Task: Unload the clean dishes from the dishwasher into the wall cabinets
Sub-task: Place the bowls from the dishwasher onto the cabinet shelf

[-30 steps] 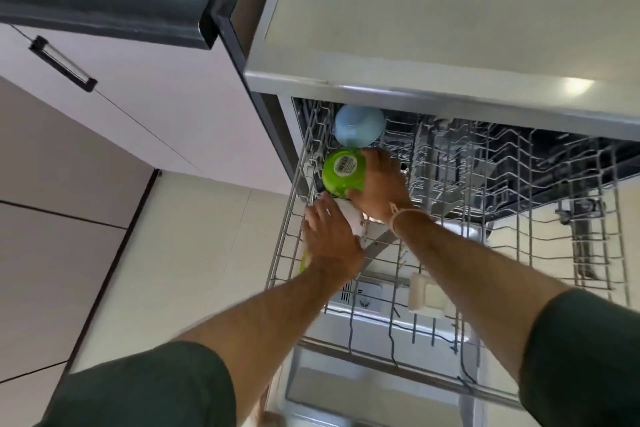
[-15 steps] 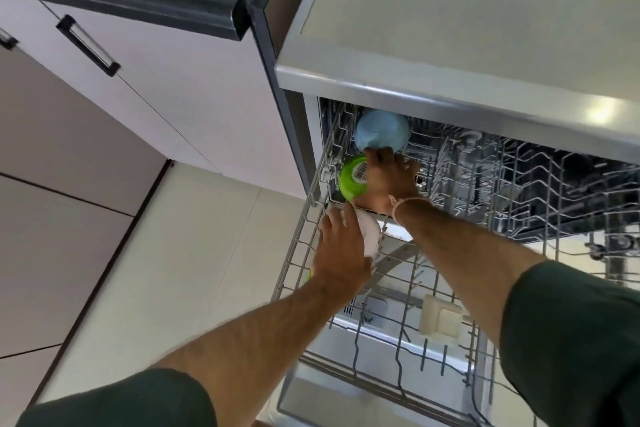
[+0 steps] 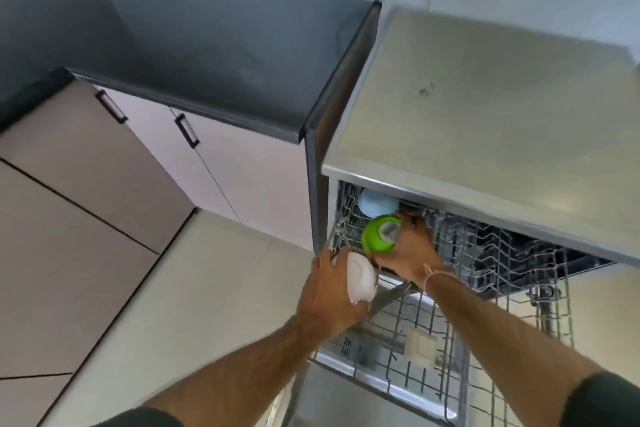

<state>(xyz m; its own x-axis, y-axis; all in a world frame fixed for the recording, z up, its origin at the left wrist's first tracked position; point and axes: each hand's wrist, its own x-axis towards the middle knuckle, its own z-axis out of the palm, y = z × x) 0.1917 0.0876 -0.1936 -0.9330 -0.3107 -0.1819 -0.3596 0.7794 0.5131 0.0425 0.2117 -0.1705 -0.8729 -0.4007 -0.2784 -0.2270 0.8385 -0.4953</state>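
White plastic fills my left hand (image 3: 329, 295): my fingers curl round a white cup (image 3: 360, 279), held at the left front edge of the pulled-out rack (image 3: 485, 253). My right hand (image 3: 412, 250) wraps the side of the green bowl (image 3: 377, 236), which sits base-up with its label showing, just in front of the blue bowl (image 3: 375, 203) at the rack's back left. Whether the green one is free of the tines I cannot tell.

To do this well I should lift it straight up before drawing it toward me, so its rim clears the wires and does not nudge the blue bowl. The dishwasher top (image 3: 485, 97) overhangs close above, so the lift has to be short. With both hands full and no wall cabinet in view, I may need to park one piece on the dark countertop (image 3: 225, 62) to open a door.
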